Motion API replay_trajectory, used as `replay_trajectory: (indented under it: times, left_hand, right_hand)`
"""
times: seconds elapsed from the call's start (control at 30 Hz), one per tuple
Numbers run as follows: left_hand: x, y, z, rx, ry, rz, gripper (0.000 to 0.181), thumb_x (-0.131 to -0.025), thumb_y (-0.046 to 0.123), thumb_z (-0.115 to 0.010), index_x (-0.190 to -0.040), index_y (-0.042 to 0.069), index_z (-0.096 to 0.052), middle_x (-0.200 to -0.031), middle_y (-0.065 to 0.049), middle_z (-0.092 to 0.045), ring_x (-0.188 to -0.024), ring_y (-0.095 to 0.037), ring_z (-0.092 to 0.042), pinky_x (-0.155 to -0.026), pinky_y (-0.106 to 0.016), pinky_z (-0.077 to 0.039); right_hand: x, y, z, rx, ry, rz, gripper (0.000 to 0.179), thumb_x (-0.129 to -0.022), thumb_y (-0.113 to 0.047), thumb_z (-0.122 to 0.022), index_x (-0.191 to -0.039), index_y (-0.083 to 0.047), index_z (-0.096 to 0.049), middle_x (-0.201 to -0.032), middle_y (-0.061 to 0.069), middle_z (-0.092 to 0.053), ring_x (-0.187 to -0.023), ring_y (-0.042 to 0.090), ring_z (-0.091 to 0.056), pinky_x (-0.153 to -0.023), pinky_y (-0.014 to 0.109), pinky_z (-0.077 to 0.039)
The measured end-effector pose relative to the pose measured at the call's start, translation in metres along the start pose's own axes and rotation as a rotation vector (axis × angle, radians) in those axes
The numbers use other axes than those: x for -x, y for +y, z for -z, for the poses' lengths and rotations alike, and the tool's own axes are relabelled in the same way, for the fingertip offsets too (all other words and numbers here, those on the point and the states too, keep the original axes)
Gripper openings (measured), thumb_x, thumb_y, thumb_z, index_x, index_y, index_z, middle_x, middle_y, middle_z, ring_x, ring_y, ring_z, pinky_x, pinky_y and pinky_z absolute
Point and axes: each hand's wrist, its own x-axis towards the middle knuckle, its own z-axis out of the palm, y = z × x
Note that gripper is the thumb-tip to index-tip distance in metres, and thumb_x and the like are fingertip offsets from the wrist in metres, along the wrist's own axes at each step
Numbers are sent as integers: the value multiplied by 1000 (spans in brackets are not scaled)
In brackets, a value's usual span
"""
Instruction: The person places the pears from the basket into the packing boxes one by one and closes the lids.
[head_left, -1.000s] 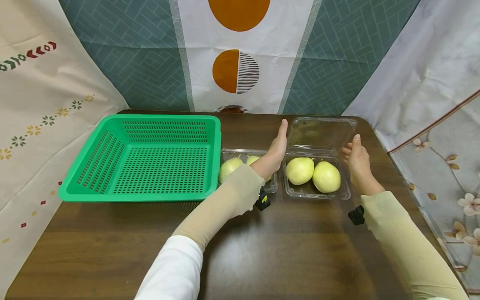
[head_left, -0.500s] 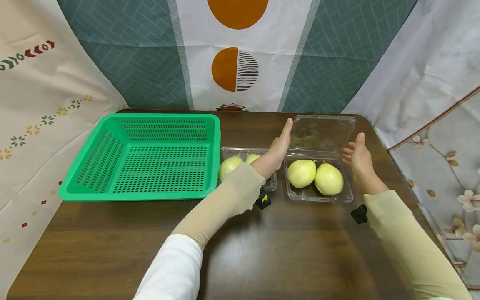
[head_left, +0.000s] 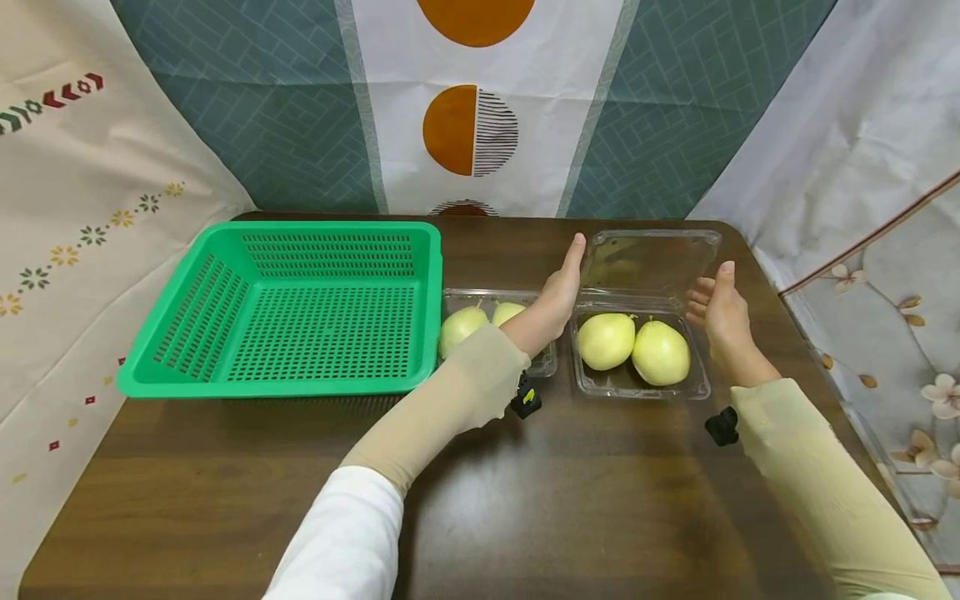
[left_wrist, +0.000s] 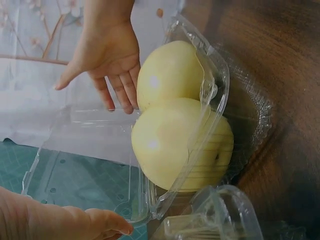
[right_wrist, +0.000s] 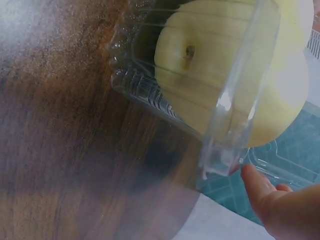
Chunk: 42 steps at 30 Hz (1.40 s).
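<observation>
Two yellow-green pears, a left pear (head_left: 606,342) and a right pear (head_left: 661,354), sit in a clear plastic clamshell box (head_left: 643,392). Its transparent lid (head_left: 651,260) is folded back behind it. My left hand (head_left: 553,307) stands upright along the box's left side, thumb straight; most of its fingers are hidden. On the other side my right hand (head_left: 726,325) is held with loosely extended fingers at the rear right corner, palm toward the box. In the right wrist view, fingertips (right_wrist: 255,180) lie close to the box's rim; contact is hard to tell. Neither hand grips anything.
A second clear box (head_left: 550,360) with pears (head_left: 462,327) lies partly under my left forearm, next to a green perforated basket (head_left: 281,389) on the left. All rest on a brown wooden table (head_left: 570,500). Patterned cloths (head_left: 652,158) hang around the table.
The open box with two pears has shifted slightly right, away from the second box. My left hand has moved right along with it, and my right hand slightly right too.
</observation>
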Motion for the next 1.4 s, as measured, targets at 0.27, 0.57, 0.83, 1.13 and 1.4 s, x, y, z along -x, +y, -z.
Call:
replay_trajectory:
  times: [0.27,0.57,0.83,1.13,1.4]
  left_hand:
    - [5,0,-1,-72,27,-14,89,-88,75,-27,-150,12,-29,-155,-9,-26,-142,-31,-26,-114,-53,-22]
    - [8,-3,0,-112,38,-19,92,-86,74,-35,-151,9,-24,-156,-9,-22,-142,-31,-26,-114,-50,-24]
    - [10,-5,-1,-127,37,-30,91,-86,74,-37,-149,9,-28,-153,-10,-28,-140,-30,-30,-113,-49,-26]
    - [11,-7,-2,-180,48,-3,93,-84,71,-47,-149,7,-27,-153,-9,-29,-140,-27,-30,-112,-46,-29]
    - [11,-8,-4,-180,23,5,94,-86,71,-42,-151,7,-21,-155,-9,-22,-142,-30,-24,-113,-49,-26]
  right_hand:
    - [5,-5,4,-50,-45,4,90,-92,-63,-5,-148,7,-12,-152,29,-15,-140,41,-19,-115,48,-20]
    - [10,-7,6,-40,-51,18,97,-91,-66,-5,-145,14,-16,-147,32,-18,-136,44,-22,-115,49,-19]
    - [11,-8,7,-123,-2,-29,97,-91,-67,-11,-145,13,-18,-148,31,-19,-136,42,-25,-114,46,-21]
    - [11,-8,8,-184,29,-90,93,-90,-69,-17,-139,8,-35,-147,30,-22,-135,38,-28,-114,43,-23]
    - [14,-4,10,-271,8,-97,68,-92,-67,-21,-106,-6,-48,-146,27,-19,-138,34,-27,-115,38,-21]
